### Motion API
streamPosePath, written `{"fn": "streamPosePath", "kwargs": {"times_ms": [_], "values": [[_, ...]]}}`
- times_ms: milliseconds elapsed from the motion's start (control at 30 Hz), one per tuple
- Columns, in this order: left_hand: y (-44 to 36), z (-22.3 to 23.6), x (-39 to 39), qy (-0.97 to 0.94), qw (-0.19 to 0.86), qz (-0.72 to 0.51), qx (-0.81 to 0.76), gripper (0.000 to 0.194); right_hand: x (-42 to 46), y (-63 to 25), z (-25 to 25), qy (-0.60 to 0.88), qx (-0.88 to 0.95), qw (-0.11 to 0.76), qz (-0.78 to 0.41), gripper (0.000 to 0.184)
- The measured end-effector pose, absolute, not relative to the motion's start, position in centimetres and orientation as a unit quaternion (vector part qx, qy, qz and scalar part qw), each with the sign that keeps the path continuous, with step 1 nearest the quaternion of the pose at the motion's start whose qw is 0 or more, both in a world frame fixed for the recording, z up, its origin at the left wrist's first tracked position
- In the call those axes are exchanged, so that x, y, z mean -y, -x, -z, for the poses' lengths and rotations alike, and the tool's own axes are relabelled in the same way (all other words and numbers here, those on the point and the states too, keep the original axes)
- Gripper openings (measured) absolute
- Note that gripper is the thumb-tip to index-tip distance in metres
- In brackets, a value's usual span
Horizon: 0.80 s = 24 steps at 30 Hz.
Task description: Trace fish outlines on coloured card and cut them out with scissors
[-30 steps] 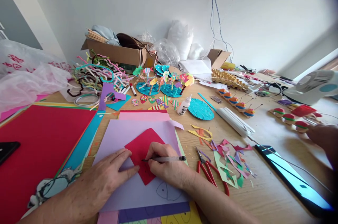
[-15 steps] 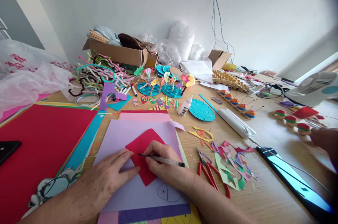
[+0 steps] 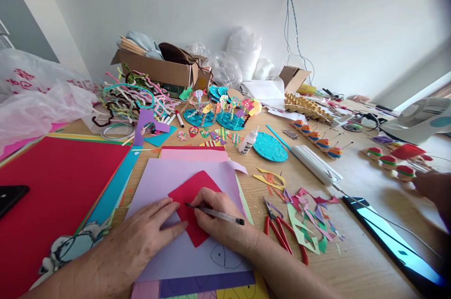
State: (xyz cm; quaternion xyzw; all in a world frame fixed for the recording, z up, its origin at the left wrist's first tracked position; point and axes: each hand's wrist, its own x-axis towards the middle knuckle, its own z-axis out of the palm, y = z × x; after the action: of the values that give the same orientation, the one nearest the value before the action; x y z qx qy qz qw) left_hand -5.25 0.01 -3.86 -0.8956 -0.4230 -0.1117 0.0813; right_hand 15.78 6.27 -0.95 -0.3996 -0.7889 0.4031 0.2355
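Drawing on red paper: the pen [image 3: 227,216] is grasped between the bent right fingers [image 3: 200,214], its dark tip on or just above the red paper [image 3: 202,181], to the left of those fingertips.
Left fingers [image 3: 174,232]: grasping nothing; they are laid flat and spread, with index finger and thumb at the left edge of the red paper.
Lavender sheet [image 3: 158,177]: spread beneath both hands and the red paper, with sheets of other colours below it.
Steady line: best made with light, even pressure, the red paper being pinned by the left fingertips, which should be left clear of the pen's path.
Soft backing: the stacked sheets could slip or give under the tip, so hard pressing is best avoided.
Pliers [image 3: 280,235]: laid on the tabletop [image 3: 355,256] to the right of the right fingers, beside paper scraps [image 3: 305,228].
Dark ink: hard to make out against the red; the faint marks near the right fingers cannot be read, and whether the tip touches cannot be told.
Covered parts: the red paper's right side is hidden by the right hand.
Another person's hand [image 3: 431,191]: cut off at the right edge and dark; its grip cannot be told.
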Motion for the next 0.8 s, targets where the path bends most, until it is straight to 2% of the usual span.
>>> {"fn": "streamPosePath", "kwargs": {"times_ms": [267,467,567,800], "values": [[5.2,3.3,0.0,0.897,0.094,0.089,0.422,0.051,-6.2,-16.4,0.7,0.405,0.775,0.243,-0.42,0.015],[5.3,4.6,-0.2,0.886,0.088,0.145,0.431,0.048,-6.2,-16.7,0.7,0.41,0.754,0.23,-0.459,0.012],[5.3,4.5,-0.2,0.89,0.085,0.132,0.427,0.051,-6.2,-16.7,0.5,0.414,0.751,0.227,-0.461,0.012],[5.1,2.6,0.1,0.896,0.096,0.086,0.426,0.052,-6.1,-16.4,0.8,0.393,0.744,0.29,-0.456,0.013]]}}
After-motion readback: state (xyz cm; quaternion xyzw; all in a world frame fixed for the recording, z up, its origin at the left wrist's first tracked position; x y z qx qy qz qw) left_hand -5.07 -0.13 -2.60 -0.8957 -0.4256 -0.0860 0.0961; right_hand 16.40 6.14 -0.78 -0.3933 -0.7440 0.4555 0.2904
